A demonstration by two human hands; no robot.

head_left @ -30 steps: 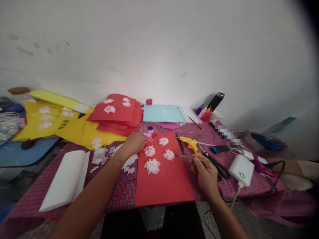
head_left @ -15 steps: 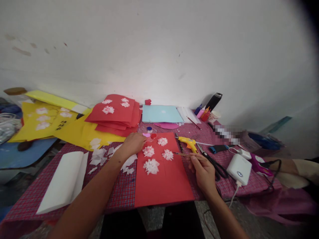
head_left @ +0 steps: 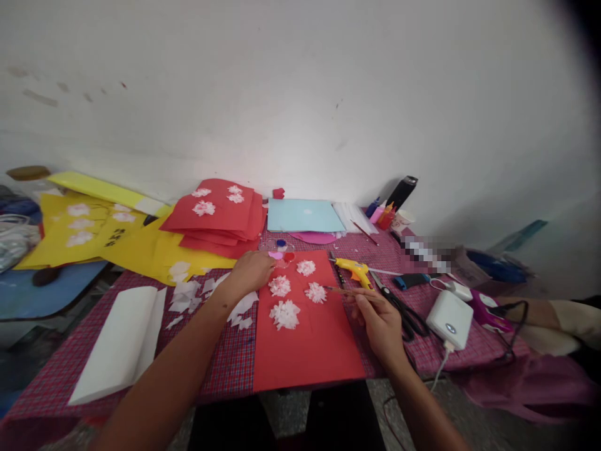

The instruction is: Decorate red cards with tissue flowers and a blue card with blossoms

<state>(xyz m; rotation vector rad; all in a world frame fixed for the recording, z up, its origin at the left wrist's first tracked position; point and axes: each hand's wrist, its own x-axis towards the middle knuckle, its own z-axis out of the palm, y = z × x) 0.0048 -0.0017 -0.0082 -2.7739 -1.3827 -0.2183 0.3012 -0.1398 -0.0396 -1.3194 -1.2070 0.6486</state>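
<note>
Covering the surface (head_left: 230,369) is a checked cloth, and the red sheet (head_left: 310,351) lies square to the person near its front edge, probably for easy reach; take that sheet as the clock's centre, the wall at twelve. The folded white paper (head_left: 113,338) sits at nine, the red stack (head_left: 211,219) between ten and eleven, both apparently parked out of the way. Scissors (head_left: 404,313) lie past three, handles towards the person. At three, the right hand (head_left: 378,316) pinches its fingers closed around the brush (head_left: 347,292), held low and slanted, seemingly for fine control. At ten, the left hand (head_left: 253,269) curls over the sheet's edge beside the paint dish (head_left: 282,249), perhaps steadying; I cannot tell whether its fingers grip anything. The brush tip points at the white-pink paper flower (head_left: 316,292) around one; whether they touch is unclear.
</note>
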